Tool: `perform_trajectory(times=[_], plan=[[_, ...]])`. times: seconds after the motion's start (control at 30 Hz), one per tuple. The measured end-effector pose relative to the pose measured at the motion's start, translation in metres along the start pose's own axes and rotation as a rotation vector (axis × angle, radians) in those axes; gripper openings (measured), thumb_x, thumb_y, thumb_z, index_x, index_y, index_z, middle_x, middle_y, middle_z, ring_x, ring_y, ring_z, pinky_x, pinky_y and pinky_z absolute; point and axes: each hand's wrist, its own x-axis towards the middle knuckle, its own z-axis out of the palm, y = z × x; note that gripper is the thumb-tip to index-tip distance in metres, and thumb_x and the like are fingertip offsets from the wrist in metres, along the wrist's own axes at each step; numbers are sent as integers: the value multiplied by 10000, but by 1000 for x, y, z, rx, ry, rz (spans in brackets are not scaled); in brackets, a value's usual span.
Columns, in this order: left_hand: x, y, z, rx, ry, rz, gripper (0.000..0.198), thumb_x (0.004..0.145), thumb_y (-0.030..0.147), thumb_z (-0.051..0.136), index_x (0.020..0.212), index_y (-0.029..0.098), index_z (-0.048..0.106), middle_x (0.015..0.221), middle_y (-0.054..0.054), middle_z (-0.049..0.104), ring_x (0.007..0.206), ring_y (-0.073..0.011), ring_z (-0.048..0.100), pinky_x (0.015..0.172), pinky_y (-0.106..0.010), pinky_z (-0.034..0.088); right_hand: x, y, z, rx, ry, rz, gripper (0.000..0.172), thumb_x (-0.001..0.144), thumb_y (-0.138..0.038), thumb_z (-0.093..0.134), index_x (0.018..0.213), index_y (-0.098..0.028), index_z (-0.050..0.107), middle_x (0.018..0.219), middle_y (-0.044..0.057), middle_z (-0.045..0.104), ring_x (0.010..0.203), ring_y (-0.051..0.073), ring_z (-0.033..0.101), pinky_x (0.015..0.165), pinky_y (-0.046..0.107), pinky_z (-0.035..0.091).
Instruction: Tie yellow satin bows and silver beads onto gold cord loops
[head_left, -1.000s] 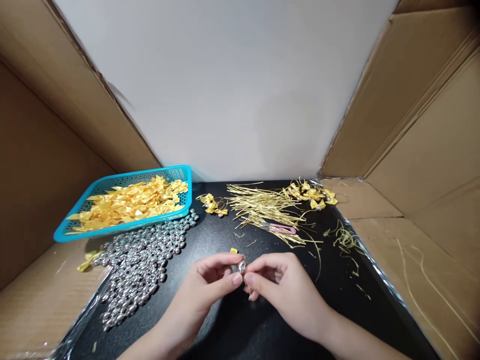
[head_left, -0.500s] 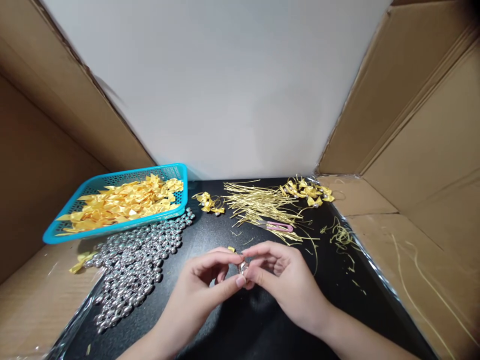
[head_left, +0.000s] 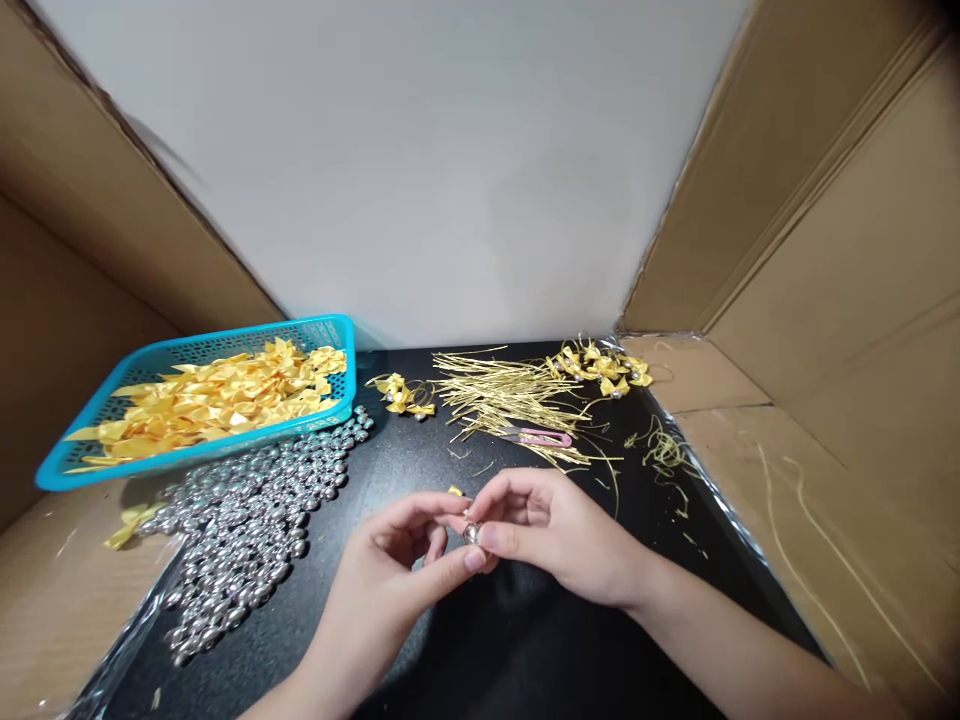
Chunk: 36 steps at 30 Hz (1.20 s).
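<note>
My left hand [head_left: 401, 570] and my right hand [head_left: 551, 535] meet over the black mat [head_left: 525, 650], fingertips pinched together on one small silver bead [head_left: 471, 533]. A bit of yellow ribbon [head_left: 455, 491] shows just above the fingers. To the left lies a heap of silver beads [head_left: 251, 525]. Behind it a blue basket [head_left: 187, 455] holds several yellow ribbon bows [head_left: 202, 400].
A bundle of gold wire strands [head_left: 514, 400] lies at the back of the mat with a pink clip [head_left: 540, 437] on it. Finished yellow bows with beads [head_left: 600, 365] sit at the back right, two more bows [head_left: 401, 393] beside the basket. Cardboard walls [head_left: 840, 260] stand left and right.
Both hands stay pinched on the bead and have turned it a little. The whole scene has slid left and down in view as my head moved.
</note>
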Motion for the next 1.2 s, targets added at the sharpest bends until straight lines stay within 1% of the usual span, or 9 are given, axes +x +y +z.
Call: perform_trajectory(times=[0.17, 0.4, 0.5, 0.63, 0.73, 0.8, 0.9, 1.03, 1.2], plan=[[0, -5, 1, 13, 1, 59, 221, 606, 251, 857, 776, 181, 734, 656, 6, 654, 578, -112, 538, 562, -208, 456, -3, -7, -3, -91, -71, -27, 99, 786, -187, 693, 821, -158, 605, 769, -4, 629, 736, 107, 610, 752, 262, 500], [2, -4, 0, 35, -68, 228, 135, 678, 182, 803, 796, 243, 775, 685, 13, 660, 596, -100, 543, 572, -188, 467, -6, -8, -2, -225, -70, -43, 63, 861, -207, 585, 833, -181, 536, 802, 2, 574, 765, 137, 563, 780, 313, 455], [4, -4, 0, 49, -76, 307, 159, 696, 153, 785, 806, 267, 785, 711, 10, 669, 618, -104, 571, 579, -188, 482, -7, -7, -1, -358, -45, -77, 62, 887, -224, 545, 840, -197, 515, 825, 0, 540, 801, 149, 523, 761, 299, 430], [6, -10, 1, 95, -52, 384, 153, 704, 148, 783, 810, 259, 784, 738, -4, 706, 624, -125, 605, 585, -218, 496, -5, -1, 1, -457, 72, -212, 98, 928, -242, 495, 834, -214, 496, 972, 16, 505, 913, 155, 497, 781, 269, 410], [10, -18, -1, 176, -23, 442, 112, 703, 151, 784, 788, 225, 774, 791, -37, 752, 710, -172, 663, 604, -246, 502, -5, 3, 2, -409, 149, -277, 114, 952, -276, 485, 849, -229, 498, 991, 9, 522, 956, 147, 497, 836, 255, 403], [16, -22, -3, 247, -1, 460, 85, 707, 162, 782, 776, 208, 766, 808, -50, 763, 750, -194, 679, 663, -286, 511, -5, 1, 2, -327, 194, -310, 133, 968, -298, 472, 851, -242, 499, 969, -3, 551, 950, 134, 508, 842, 237, 411], [24, -26, -6, 320, 3, 474, 86, 719, 185, 777, 800, 203, 757, 845, -61, 766, 826, -219, 676, 788, -358, 502, -6, -10, 5, -180, 243, -433, 116, 975, -309, 479, 870, -265, 501, 872, -33, 575, 884, 114, 535, 842, 220, 431], [33, -32, -7, 321, -36, 457, 96, 729, 195, 769, 821, 210, 747, 913, -64, 760, 911, -233, 657, 861, -392, 481, -2, -34, 13, -90, 189, -498, 92, 974, -296, 493, 891, -263, 513, 812, -40, 601, 843, 106, 569, 849, 224, 458], [32, -37, -2, 268, -103, 422, 89, 772, 214, 724, 859, 201, 729, 973, -74, 745, 971, -238, 651, 900, -393, 478, 10, -52, 26, -98, 131, -466, 95, 954, -288, 540, 868, -252, 521, 770, -47, 637, 770, 89, 595, 769, 200, 486]])
